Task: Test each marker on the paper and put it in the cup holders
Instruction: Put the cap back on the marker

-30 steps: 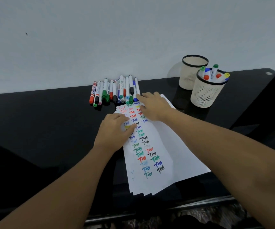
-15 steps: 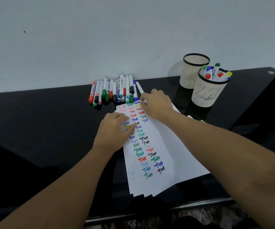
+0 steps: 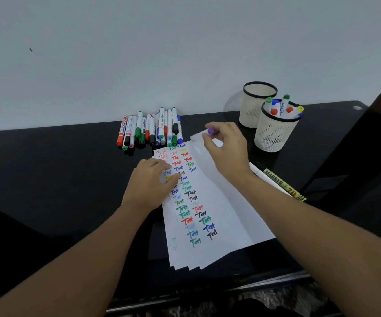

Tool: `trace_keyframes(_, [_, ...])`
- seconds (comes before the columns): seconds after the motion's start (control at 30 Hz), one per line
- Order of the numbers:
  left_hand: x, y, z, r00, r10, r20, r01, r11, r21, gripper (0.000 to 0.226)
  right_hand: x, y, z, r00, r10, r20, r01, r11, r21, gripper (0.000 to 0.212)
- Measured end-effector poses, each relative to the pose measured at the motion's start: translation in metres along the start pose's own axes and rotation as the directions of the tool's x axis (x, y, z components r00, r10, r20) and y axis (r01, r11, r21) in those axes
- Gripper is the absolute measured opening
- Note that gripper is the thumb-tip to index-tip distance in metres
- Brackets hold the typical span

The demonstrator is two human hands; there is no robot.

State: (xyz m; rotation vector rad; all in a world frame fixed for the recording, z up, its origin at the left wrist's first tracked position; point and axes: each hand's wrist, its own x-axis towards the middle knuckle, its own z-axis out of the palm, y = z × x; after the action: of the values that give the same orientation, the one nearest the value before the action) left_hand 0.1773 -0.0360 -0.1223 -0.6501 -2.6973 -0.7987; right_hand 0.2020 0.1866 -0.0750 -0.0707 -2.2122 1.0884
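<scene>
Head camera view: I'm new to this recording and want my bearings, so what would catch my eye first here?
Most striking is the fanned stack of white paper at centre, covered in coloured "Test" scribbles and pressed down by the left hand. Just above it the right hand pinches a purple-capped marker. A row of markers lies by the wall, and two mesh cup holders stand right: the near cup holder holds markers.

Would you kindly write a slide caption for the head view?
Right hand lifts a purple-capped marker while left hand steadies the test paper; one cup holder already holds markers.
</scene>
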Motion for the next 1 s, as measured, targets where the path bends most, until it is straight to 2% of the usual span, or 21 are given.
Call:
trace_keyframes(0.1, [-0.001,0.002,-0.001,1.0,-0.002,0.005,0.002,1.0,0.007,0.047,-0.005,-0.006,-0.008,0.991,-0.131,-0.033,0.131,0.991,-0.001,0.013])
trace_keyframes(0.17, [-0.001,0.003,-0.002,1.0,-0.004,0.006,0.004,1.0,0.011,0.047,-0.006,-0.01,-0.015,0.979,-0.206,-0.007,0.205,0.978,-0.025,0.015])
trace_keyframes(0.23, [-0.001,0.004,-0.002,1.0,-0.008,0.008,0.008,1.0,0.016,0.047,-0.005,-0.015,-0.023,0.967,-0.225,0.117,0.231,0.972,-0.043,0.019])
trace_keyframes(0.33, [-0.001,0.003,-0.002,1.0,-0.012,0.009,0.012,1.0,0.017,0.047,-0.002,-0.016,-0.027,0.905,-0.254,0.34,0.323,0.933,-0.162,0.031])
trace_keyframes(0.4, [-0.001,0.003,-0.002,1.0,-0.006,0.006,0.006,1.0,0.018,0.047,0.001,-0.013,-0.026,0.866,-0.204,0.457,0.347,0.903,-0.253,0.041])
trace_keyframes(0.47, [-0.001,0.003,-0.002,1.0,0.001,0.005,-0.001,1.0,0.022,0.047,0.002,-0.01,-0.024,0.836,-0.096,0.541,0.283,0.919,-0.274,0.047])
trace_keyframes(0.53, [0.0,0.004,-0.003,1.0,-0.003,0.009,0.002,1.0,0.022,0.049,0.001,-0.008,-0.024,0.794,0.013,0.608,0.199,0.939,-0.281,0.043])
trace_keyframes(0.6, [0.0,0.006,-0.004,1.0,-0.008,0.014,0.008,1.0,0.019,0.053,-0.001,-0.007,-0.023,0.747,0.061,0.662,0.232,0.91,-0.345,0.032])
trace_keyframes(0.7, [-0.002,0.008,-0.006,1.0,-0.001,0.024,0.0,1.0,0.01,0.057,-0.002,-0.005,-0.019,0.698,0.025,0.716,0.412,0.804,-0.43,0.035])
trace_keyframes(0.83, [-0.003,0.01,-0.007,0.999,0.022,0.043,-0.022,1.0,0.004,0.059,-0.004,-0.008,-0.014,0.651,0.051,0.757,0.496,0.727,-0.475,0.047])
trace_keyframes(1.0, [-0.005,0.009,-0.008,0.988,0.151,0.029,-0.152,0.988,0.012,0.044,-0.011,-0.012,-0.009,0.681,0.008,0.732,0.537,0.674,-0.507,0.049])
